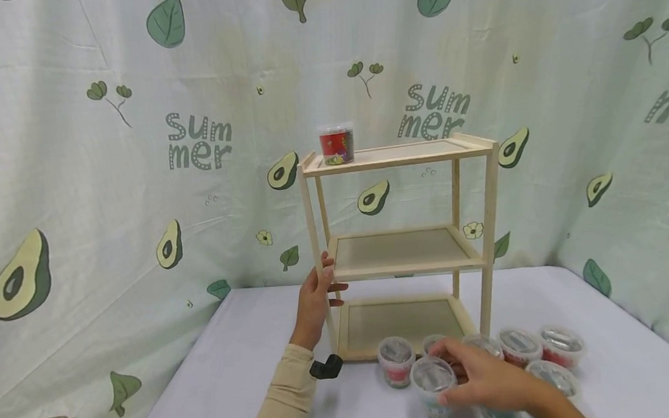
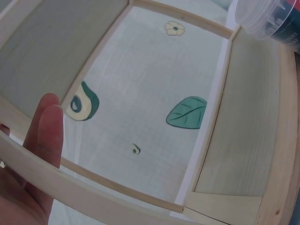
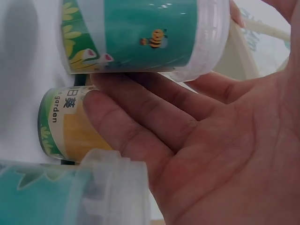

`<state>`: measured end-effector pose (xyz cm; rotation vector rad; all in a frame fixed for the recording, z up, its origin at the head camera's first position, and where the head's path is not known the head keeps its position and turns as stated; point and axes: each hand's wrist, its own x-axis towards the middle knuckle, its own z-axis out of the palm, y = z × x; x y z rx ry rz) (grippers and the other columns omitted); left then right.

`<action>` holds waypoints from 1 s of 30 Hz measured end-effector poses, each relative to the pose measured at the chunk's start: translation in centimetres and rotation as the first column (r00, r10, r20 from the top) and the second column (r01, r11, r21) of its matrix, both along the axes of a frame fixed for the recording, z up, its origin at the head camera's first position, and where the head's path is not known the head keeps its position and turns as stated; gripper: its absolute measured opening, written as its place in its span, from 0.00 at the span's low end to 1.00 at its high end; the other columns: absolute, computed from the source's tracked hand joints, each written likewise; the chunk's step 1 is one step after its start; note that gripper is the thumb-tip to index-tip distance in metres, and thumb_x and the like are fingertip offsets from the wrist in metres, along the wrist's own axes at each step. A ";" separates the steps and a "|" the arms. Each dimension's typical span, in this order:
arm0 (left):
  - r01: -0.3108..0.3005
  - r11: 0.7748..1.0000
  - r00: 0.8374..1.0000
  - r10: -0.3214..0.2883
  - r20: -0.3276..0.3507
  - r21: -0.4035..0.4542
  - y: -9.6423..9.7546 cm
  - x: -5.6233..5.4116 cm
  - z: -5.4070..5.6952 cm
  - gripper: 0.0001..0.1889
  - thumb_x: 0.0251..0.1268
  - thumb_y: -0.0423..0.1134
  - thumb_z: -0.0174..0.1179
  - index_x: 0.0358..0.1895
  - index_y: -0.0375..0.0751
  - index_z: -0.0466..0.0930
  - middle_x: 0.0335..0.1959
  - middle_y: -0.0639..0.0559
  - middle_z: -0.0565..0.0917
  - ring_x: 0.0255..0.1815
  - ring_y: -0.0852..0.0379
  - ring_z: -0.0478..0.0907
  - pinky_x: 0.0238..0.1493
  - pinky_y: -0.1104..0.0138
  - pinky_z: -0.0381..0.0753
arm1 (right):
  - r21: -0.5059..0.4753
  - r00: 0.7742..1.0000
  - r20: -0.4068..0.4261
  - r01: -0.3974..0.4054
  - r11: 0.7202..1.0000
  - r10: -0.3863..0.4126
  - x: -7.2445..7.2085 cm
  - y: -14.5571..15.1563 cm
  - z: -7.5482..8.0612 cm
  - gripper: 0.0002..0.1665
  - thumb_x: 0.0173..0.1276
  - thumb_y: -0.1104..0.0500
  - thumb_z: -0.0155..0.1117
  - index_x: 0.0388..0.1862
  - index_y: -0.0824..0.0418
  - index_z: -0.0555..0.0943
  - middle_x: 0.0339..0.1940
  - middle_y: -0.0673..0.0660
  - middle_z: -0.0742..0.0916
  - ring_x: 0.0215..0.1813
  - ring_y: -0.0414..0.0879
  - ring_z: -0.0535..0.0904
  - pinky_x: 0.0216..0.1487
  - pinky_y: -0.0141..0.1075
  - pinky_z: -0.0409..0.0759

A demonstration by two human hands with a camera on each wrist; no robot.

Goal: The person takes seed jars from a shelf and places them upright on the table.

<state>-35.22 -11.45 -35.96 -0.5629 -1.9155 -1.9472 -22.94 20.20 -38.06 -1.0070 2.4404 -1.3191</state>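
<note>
My left hand (image 1: pixel 310 307) grips the front left post (image 1: pixel 311 218) of a three-tier wooden shelf (image 1: pixel 405 271), near its middle tier. In the left wrist view, fingers (image 2: pixel 50 133) extend past the pale post. At the table's front, my right hand (image 1: pixel 492 378) holds a clear-lidded plastic tub (image 1: pixel 434 383), thumb on the near side and fingers on the far side. The right wrist view shows this tub's teal label with a bee (image 3: pixel 154 37). Below the fingers there lie a yellow-labelled tub (image 3: pixel 77 124) and another teal tub (image 3: pixel 42 197).
A red tub (image 1: pixel 337 145) stands on the shelf's top left. Another pink-labelled tub (image 1: pixel 396 363) is left of the held one. Several more lidded tubs, including a red one (image 1: pixel 561 346), cluster at the right. A printed curtain (image 1: pixel 238 204) hangs behind the white table (image 1: pixel 223 371).
</note>
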 end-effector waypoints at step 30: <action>0.017 1.000 1.000 -0.017 -0.010 0.003 -0.1 0.0 0.3 0.24 0.78 0.54 0.51 0.67 0.45 0.74 0.77 0.58 0.63 0.48 0.40 0.84 0.36 0.56 0.85 | 0.311 0.938 -0.323 0.227 0.923 -0.122 1.2 -1.1 -0.1 0.45 0.55 0.31 0.73 0.63 0.57 0.76 0.52 0.48 0.85 0.52 0.44 0.81 0.49 0.45 0.81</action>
